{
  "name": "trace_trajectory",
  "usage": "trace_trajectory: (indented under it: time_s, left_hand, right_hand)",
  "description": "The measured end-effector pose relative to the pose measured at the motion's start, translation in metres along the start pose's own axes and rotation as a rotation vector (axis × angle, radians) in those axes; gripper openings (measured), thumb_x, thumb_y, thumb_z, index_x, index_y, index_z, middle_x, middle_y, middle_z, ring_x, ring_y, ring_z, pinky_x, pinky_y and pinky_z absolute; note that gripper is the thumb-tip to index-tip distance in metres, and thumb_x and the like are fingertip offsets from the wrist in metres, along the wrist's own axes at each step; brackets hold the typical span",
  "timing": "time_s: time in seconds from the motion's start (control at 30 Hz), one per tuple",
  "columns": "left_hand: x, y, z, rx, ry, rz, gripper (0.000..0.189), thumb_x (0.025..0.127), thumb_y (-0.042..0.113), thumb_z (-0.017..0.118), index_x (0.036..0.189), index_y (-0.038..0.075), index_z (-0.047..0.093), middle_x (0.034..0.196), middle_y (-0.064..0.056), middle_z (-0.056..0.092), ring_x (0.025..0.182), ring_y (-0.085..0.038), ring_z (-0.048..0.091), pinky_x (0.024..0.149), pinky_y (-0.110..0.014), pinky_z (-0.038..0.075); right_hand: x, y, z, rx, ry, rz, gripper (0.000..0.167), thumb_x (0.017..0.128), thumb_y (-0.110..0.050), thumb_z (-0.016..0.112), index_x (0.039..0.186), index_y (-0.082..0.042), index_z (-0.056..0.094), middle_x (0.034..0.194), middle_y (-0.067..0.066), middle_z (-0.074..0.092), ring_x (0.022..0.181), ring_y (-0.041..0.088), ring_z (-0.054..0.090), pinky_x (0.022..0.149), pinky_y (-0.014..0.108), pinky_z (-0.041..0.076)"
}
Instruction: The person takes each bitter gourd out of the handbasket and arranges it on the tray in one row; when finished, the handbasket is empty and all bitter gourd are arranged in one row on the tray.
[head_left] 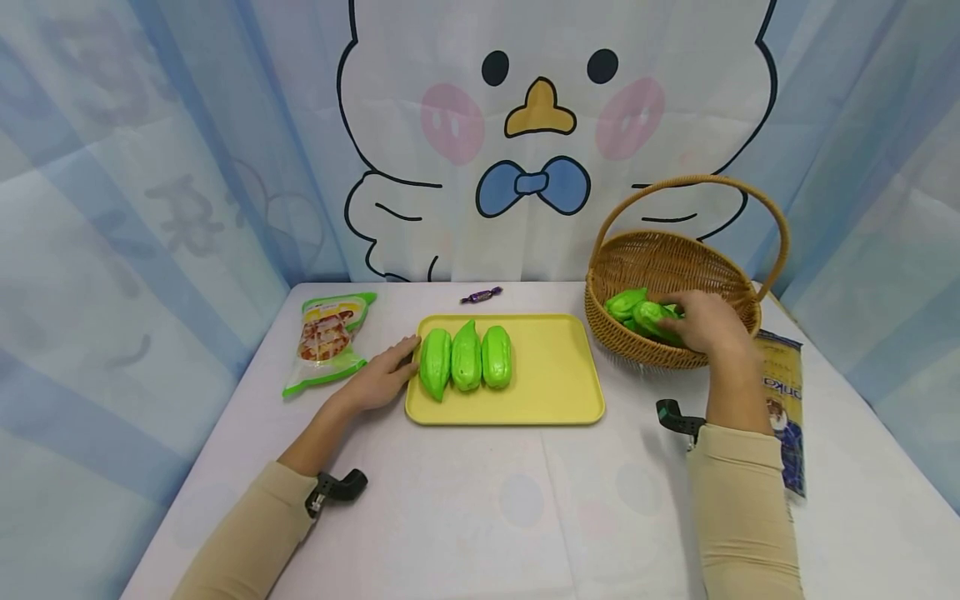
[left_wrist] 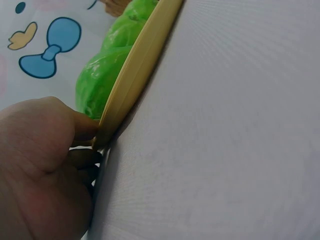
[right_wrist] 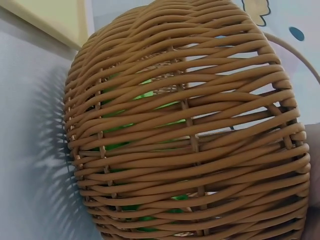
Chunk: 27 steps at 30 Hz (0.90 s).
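My left hand [head_left: 381, 375] lies at the left edge of a yellow tray [head_left: 555, 367], fingers fairly straight. In the left wrist view, the thumb side of this hand meets the tray's rim [left_wrist: 125, 90]. Three ridged green star fruit [head_left: 467, 358] lie side by side on the tray's left half. At the back right, my right hand [head_left: 705, 321] reaches inside a wicker basket [head_left: 626, 258], fingers curled over a green star fruit [head_left: 654, 318]. Another star fruit [head_left: 624, 302] shows beside it. The right wrist view is mostly basket weave [right_wrist: 190, 130], with green visible through gaps and the fingers hidden.
A food bag with green edges [head_left: 326, 342] lies left of the tray. Behind the tray is a small purple wrapped candy [head_left: 481, 296]. A gold and blue packet [head_left: 783, 417] lies partly under the right forearm's line. The basket's tall handle [head_left: 780, 242] arches upward.
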<state>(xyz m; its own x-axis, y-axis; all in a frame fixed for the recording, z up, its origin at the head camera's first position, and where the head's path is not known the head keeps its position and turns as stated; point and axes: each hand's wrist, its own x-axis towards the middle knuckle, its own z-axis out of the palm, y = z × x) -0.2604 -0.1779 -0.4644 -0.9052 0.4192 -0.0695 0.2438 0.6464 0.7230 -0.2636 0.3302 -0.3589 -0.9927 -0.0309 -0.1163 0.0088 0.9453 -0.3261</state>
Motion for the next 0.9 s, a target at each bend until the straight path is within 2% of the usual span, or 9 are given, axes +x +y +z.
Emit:
trace_trajectory:
  time_s: [0.37, 0.43, 0.5, 0.6, 0.67, 0.77, 0.83, 0.9]
  left_hand:
    - [0.0002, -0.0009, -0.0001, 0.003, -0.003, 0.002, 0.058, 0.114, 0.023, 0.040, 0.166, 0.003, 0.022, 0.172, -0.021, 0.018, 0.161, -0.041, 0.013, 0.131, -0.058, 0.010]
    - [0.0003, -0.0011, 0.0001, 0.003, -0.002, 0.002, 0.058, 0.114, 0.022, 0.040, 0.166, 0.003, 0.022, 0.172, -0.021, 0.018, 0.161, -0.041, 0.013, 0.131, -0.058, 0.010]
    - [0.0005, -0.0014, 0.0003, 0.004, -0.002, 0.001, 0.058, 0.114, 0.023, 0.040, 0.166, 0.003, 0.022, 0.172, -0.021, 0.018, 0.161, -0.041, 0.013, 0.131, -0.058, 0.010]
    - [0.0004, -0.0016, 0.0002, 0.001, -0.002, -0.001, 0.058, 0.114, 0.023, 0.040, 0.166, 0.004, 0.022, 0.173, -0.020, 0.018, 0.161, -0.041, 0.013, 0.132, -0.058, 0.010]
    - [0.0005, -0.0020, 0.0003, 0.002, -0.001, 0.002, 0.058, 0.114, 0.023, 0.040, 0.166, 0.004, 0.022, 0.172, -0.021, 0.018, 0.161, -0.041, 0.013, 0.132, -0.058, 0.010]
    - [0.0006, -0.0022, 0.0001, 0.001, 0.001, 0.007, 0.058, 0.114, 0.022, 0.040, 0.166, 0.003, 0.022, 0.172, -0.021, 0.018, 0.161, -0.041, 0.013, 0.131, -0.058, 0.011]
    - [0.0011, -0.0028, 0.0002, 0.005, 0.001, 0.010, 0.058, 0.114, 0.023, 0.040, 0.166, 0.003, 0.022, 0.172, -0.021, 0.018, 0.161, -0.041, 0.013, 0.131, -0.058, 0.011]
    - [0.0012, -0.0029, 0.0000, 0.006, -0.001, 0.008, 0.058, 0.114, 0.023, 0.040, 0.166, 0.003, 0.022, 0.172, -0.021, 0.018, 0.161, -0.041, 0.013, 0.131, -0.058, 0.010]
  right_hand:
    - [0.0029, -0.0021, 0.0018, -0.094, -0.036, -0.015, 0.058, 0.111, -0.030, 0.051, 0.165, -0.021, 0.032, 0.157, 0.036, 0.038, 0.136, 0.063, 0.041, 0.100, 0.079, 0.042]
    - [0.0036, -0.0019, 0.0023, -0.101, -0.044, -0.020, 0.059, 0.112, -0.026, 0.049, 0.166, -0.023, 0.029, 0.155, 0.038, 0.040, 0.125, 0.059, 0.052, 0.092, 0.071, 0.050]
    - [0.0041, -0.0017, 0.0029, -0.105, -0.048, -0.020, 0.059, 0.112, -0.023, 0.048, 0.167, -0.023, 0.027, 0.153, 0.039, 0.042, 0.111, 0.052, 0.060, 0.080, 0.059, 0.054]
    - [0.0044, -0.0018, 0.0036, -0.104, -0.044, -0.019, 0.059, 0.111, -0.020, 0.048, 0.166, -0.023, 0.028, 0.151, 0.040, 0.044, 0.097, 0.042, 0.061, 0.069, 0.047, 0.047]
    - [0.0043, -0.0023, 0.0039, -0.096, -0.038, -0.019, 0.058, 0.111, -0.020, 0.049, 0.166, -0.022, 0.030, 0.151, 0.040, 0.043, 0.104, 0.045, 0.061, 0.070, 0.047, 0.047]
    - [0.0038, -0.0029, 0.0042, -0.078, -0.031, -0.020, 0.057, 0.111, -0.020, 0.049, 0.165, -0.019, 0.031, 0.154, 0.039, 0.041, 0.122, 0.055, 0.055, 0.078, 0.056, 0.050]
    - [0.0039, -0.0030, 0.0046, -0.065, -0.025, -0.021, 0.057, 0.111, -0.020, 0.050, 0.165, -0.017, 0.032, 0.155, 0.038, 0.040, 0.132, 0.059, 0.047, 0.089, 0.065, 0.051]
    - [0.0043, -0.0025, 0.0050, -0.057, -0.016, -0.028, 0.056, 0.111, -0.019, 0.050, 0.164, -0.014, 0.034, 0.156, 0.037, 0.040, 0.136, 0.061, 0.041, 0.098, 0.073, 0.046]
